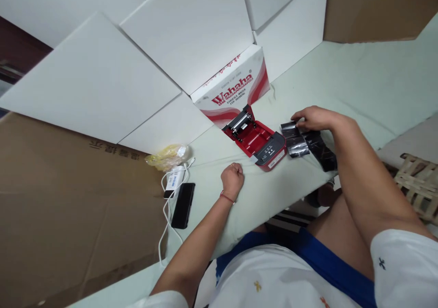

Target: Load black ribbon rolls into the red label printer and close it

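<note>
A small red printer (257, 140) with its lid open and a dark grey front panel sits on the pale table (359, 89). My left hand (232, 179) rests on the table just in front of it, fingers curled into a loose fist with nothing visible in it. My right hand (313, 117) lies to the right of the printer, fingers pressed down on black shiny plastic bags (308, 143) that lie flat near the table's edge.
A Wahaha carton (236, 86) stands behind the printer, among white foam boards (102, 80). A black phone (183, 205), a white charger with cable (174, 180) and a yellow bag (167, 156) lie left. Brown cardboard (68, 216) fills the left side.
</note>
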The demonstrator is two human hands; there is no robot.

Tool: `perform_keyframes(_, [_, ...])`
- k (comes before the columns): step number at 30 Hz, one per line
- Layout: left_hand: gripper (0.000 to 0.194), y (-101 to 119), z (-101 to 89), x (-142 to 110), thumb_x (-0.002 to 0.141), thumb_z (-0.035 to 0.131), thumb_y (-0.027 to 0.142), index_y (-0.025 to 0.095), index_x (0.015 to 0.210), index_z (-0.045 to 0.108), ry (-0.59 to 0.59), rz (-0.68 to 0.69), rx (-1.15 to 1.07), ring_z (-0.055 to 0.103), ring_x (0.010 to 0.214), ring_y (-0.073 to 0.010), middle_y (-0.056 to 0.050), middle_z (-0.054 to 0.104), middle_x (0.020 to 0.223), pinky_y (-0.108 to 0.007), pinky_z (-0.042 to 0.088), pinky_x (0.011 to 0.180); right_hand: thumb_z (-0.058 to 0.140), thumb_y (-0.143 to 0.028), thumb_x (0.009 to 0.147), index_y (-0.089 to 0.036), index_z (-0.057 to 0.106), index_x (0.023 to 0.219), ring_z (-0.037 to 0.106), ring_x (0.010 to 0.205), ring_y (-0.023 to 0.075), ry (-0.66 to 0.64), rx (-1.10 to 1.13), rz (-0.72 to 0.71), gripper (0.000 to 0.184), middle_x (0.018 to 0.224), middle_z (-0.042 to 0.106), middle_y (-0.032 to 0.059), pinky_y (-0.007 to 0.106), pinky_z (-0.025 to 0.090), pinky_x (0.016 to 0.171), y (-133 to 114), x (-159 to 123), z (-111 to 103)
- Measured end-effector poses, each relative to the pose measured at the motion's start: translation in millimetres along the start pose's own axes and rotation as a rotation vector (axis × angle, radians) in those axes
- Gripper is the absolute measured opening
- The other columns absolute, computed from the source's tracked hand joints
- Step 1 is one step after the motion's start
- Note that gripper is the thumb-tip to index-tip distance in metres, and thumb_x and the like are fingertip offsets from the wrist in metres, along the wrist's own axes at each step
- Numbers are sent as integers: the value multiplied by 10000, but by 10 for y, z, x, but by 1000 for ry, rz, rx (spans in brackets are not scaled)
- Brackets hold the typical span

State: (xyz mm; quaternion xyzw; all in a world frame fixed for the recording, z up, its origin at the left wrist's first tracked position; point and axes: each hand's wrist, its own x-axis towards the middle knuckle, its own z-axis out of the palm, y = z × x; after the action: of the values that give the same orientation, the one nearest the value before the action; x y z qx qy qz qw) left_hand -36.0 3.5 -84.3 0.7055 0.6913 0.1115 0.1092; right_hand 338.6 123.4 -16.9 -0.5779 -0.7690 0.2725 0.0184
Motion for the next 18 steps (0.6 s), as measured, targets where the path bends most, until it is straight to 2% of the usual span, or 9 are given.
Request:
perform_keyframes(2, [257,-7,3,2,721,505,-22,220,634,512,1,6,1,621,780,-198,-35,653,756,-291,402,735,560,-330,944,-156,694,1434,718,946,234,-2,15,5,537,1107,811,114,361,500,920,131,-74,-59])
perform_keyframes(4, [253,-13,8,3,725,508,-17,220,638,516,2,6,1,618,779,-198,-34,654,757,-289,400,733,577,-338,932,-154,732,1362,703,1008,246,13,7,-14,493,1180,797,132,371,488,949,297,-185,-130])
perform_keyframes(6, [249,-17,16,2,731,509,-11,221,640,518,3,2,3,613,770,-198,-31,653,756,-290,396,727,626,-314,885,-156,765,1279,688,1072,261,-40,17,-2,447,1235,780,141,373,484,967,431,-279,-160])
perform_keyframes(8, [250,-19,23,1,731,506,-11,222,639,517,4,-1,7,608,762,-196,-28,649,753,-290,393,723,696,-279,799,-193,770,1252,689,1078,267,-130,41,38,467,1213,780,112,365,501,951,479,-313,-121])
perform_keyframes(11, [256,-18,29,-2,714,500,-21,223,640,522,7,3,14,610,764,-195,-25,646,748,-287,397,726,734,-217,702,-239,764,1234,695,1005,271,-187,13,70,534,1109,777,73,369,521,891,358,-258,22])
perform_keyframes(14, [263,-16,29,-5,704,495,-30,223,638,527,11,8,16,614,767,-193,-26,648,747,-282,402,724,667,-139,728,-192,775,1183,674,945,247,-199,-38,45,471,1061,775,103,365,490,874,137,-205,113])
perform_keyframes(17, [267,-18,33,-9,700,493,-35,221,632,529,11,10,9,616,766,-191,-26,649,747,-281,403,722,659,-113,736,-187,812,1054,685,887,222,-287,-10,16,360,982,787,84,342,486,855,31,-321,29])
perform_keyframes(18, [268,-20,36,-11,696,492,-38,220,629,528,9,10,6,615,764,-190,-25,647,744,-281,402,721,694,-135,723,-202,824,1005,693,861,220,-281,2,4,317,942,789,64,335,495,843,34,-408,-38])
